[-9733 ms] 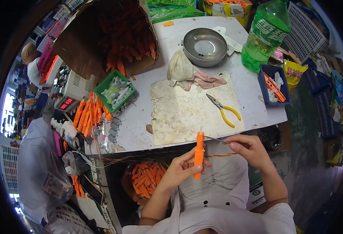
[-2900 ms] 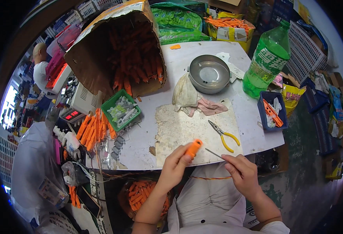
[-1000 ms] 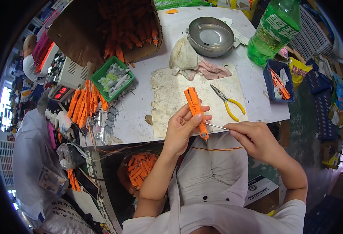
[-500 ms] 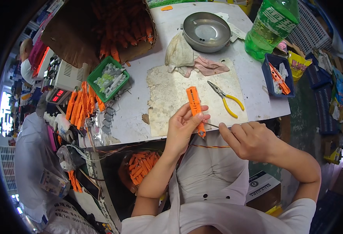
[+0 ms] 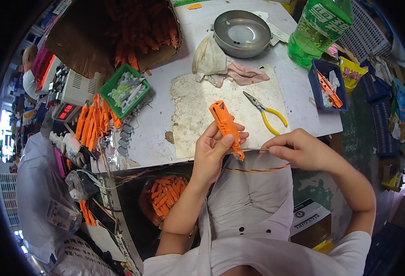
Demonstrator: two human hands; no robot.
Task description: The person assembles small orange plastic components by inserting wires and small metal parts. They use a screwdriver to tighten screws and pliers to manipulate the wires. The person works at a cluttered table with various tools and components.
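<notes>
Orange plastic housing [image 5: 224, 123] is slanting across the middle of the frame, its upper end pointing to the upper left and its narrower end sitting over the front edge of the table [image 5: 154, 133]. Left hand [image 5: 214, 149] is holding it: the thumb is lying across its near face and the fingers are curling behind it, closed on its lower half. Right hand [image 5: 301, 147], right of centre, is pinching a thin metal rod [image 5: 261, 149] between thumb and forefinger, the other fingers folding in. The rod is pointing left toward the housing's lower end; whether its tip is touching, I cannot tell.

Beneath the hands, red and yellow wires [image 5: 257, 170] are running across the person's lap. Just above the right hand, yellow-handled pliers [image 5: 261, 107] are lying on a worn, stained sheet [image 5: 188, 115], near a pink cloth [image 5: 246, 73]. Toward the upper centre, a metal bowl [image 5: 239, 53] is standing on the table. At the upper right, a green bottle [image 5: 320, 32] is standing near a blue box [image 5: 316, 87] that is holding orange pieces. Toward the upper left, a green basket [image 5: 137, 102] is holding small pale parts, while a cardboard box [image 5: 73, 46] is lying open, full of orange parts.
</notes>
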